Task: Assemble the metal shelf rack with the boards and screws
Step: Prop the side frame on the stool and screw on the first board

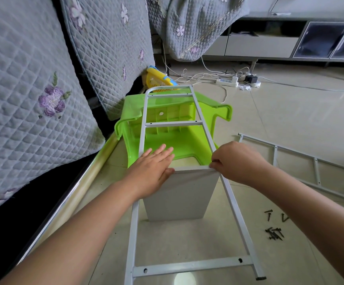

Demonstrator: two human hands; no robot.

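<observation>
A white metal ladder-shaped side frame [189,265] lies tilted, its far end propped on an overturned green plastic stool [167,140]. A grey board [179,194] stands on edge under the frame's middle. My left hand [152,163] lies flat with straight fingers over the frame's left rail and the board's top edge. My right hand [234,161] pinches the board's top right corner against the right rail. A second side frame [298,161] lies flat on the floor at right. Several dark screws [275,233] are scattered on the tiles near my right forearm.
A quilted grey cover [33,83] drapes over furniture along the left. A yellow toy [158,78] sits behind the stool. A power strip [228,81] with cables lies on the floor further back, before a low cabinet [269,46].
</observation>
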